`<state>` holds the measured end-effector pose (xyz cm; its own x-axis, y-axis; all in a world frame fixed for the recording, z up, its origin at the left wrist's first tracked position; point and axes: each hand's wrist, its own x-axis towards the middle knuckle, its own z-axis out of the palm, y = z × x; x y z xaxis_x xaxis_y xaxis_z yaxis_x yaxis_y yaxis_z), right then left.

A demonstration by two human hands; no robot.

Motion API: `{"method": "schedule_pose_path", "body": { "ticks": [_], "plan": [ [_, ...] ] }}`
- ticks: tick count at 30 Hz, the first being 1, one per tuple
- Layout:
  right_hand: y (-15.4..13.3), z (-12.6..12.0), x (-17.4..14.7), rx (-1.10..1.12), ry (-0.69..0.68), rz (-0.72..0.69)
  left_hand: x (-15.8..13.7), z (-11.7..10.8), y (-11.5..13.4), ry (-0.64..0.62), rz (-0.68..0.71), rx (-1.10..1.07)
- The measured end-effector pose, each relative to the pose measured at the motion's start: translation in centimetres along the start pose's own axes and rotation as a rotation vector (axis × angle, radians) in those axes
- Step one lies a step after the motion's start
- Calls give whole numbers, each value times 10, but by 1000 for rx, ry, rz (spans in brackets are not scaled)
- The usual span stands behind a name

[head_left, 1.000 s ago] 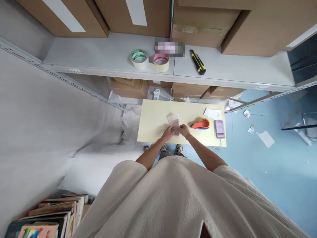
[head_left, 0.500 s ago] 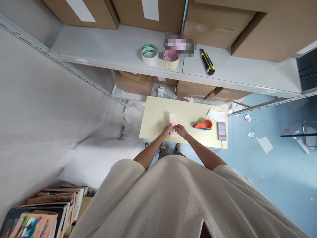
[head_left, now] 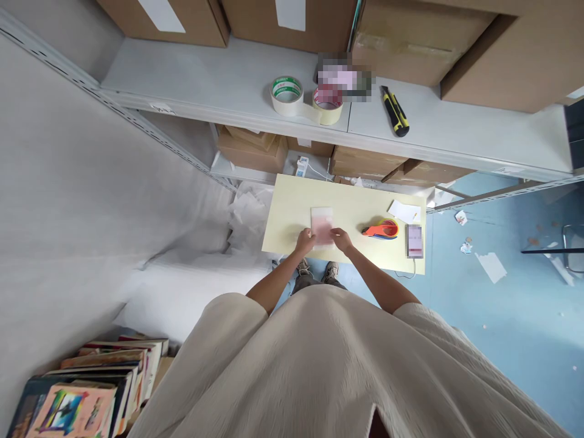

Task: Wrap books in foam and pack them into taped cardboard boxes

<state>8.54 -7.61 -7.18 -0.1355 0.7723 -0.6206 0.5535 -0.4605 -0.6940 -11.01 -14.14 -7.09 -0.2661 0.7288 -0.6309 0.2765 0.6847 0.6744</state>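
- At the near part of the pale yellow surface [head_left: 292, 198], seen from the head camera, a flat pinkish packet [head_left: 322, 228] with a whitish upper strip is held upright to the view between both hands; whether it rests on the surface or is slightly raised, I cannot tell.
- The left hand [head_left: 305, 241] has its grip closed on the packet's left edge, near the lower corner.
- The right hand [head_left: 341, 239] has its grip closed on the opposite edge, thumb and fingers pinched together there.
- To the right of the packet lies an orange tape dispenser [head_left: 371, 231]; beyond it are white paper [head_left: 401, 211] and a phone [head_left: 414, 241], whose screen is pixelated, with a cable [head_left: 413, 271] at its lower end.
- On the grey shelf [head_left: 205, 67], a white tape roll [head_left: 287, 106] shows a green inner band with pale lettering, too small to read; the cream tape roll [head_left: 328, 115] beside it has red printing, partly pixelated.
- A yellow-and-black utility knife [head_left: 395, 112] lies farther right.
- Cardboard boxes [head_left: 420, 27] stand behind, some bearing white strips [head_left: 291, 13]; a shelf-edge tag [head_left: 162, 109] carries dark, illegible marks.
- At lower left, stacked books [head_left: 100, 359] include a pink cover [head_left: 75, 407] with a rainbow-framed picture and unreadable dark writing.
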Motion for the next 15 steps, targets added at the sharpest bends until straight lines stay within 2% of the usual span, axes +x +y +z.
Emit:
{"method": "schedule_pose_path", "body": {
  "ticks": [3,6,9,13,15],
  "plan": [
    [5,-6,4,-37,49,20,-1,-1,-2,-42,-5,-10],
    [7,-5,6,-2,21,61,-2,3,-3,-105,-27,-60],
    [9,-6,7,44,17,88,1,9,-3,-116,3,-79],
    [10,-18,7,89,93,158,5,17,6,-158,21,-122],
    [9,-25,7,57,108,91,6,19,13,-198,28,-181]
  ]
}}
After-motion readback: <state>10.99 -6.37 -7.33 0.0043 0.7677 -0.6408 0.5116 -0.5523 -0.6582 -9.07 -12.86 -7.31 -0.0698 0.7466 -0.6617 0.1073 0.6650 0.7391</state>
